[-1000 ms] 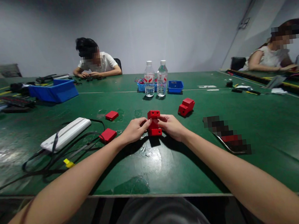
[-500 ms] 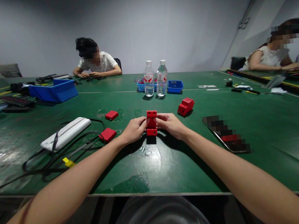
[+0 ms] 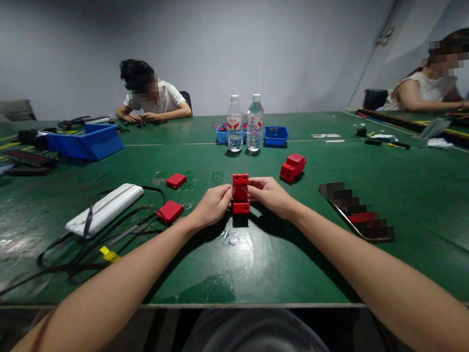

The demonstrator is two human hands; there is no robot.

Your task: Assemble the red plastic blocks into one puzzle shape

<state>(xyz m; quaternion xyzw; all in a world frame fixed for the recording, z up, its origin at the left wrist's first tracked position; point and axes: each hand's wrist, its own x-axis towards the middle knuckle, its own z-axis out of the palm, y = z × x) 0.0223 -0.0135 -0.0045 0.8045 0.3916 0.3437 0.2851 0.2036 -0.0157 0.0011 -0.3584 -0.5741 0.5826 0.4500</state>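
Both our left hand (image 3: 212,205) and our right hand (image 3: 273,197) pinch a red, notched block with round holes (image 3: 240,193) upright between them, on or just above a glossy green tabletop (image 3: 266,268).

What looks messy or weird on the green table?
The long black cable looks messy: it sprawls in loose loops and crosses the white oblong box. The holed red block, held by the left hand and right hand, shows no visible damage.

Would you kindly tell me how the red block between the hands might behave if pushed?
The red block looks rigid, given its crisp, straight edges. Being taller than wide as held, it might tip if pushed high. Its flat faces make rolling unlikely.
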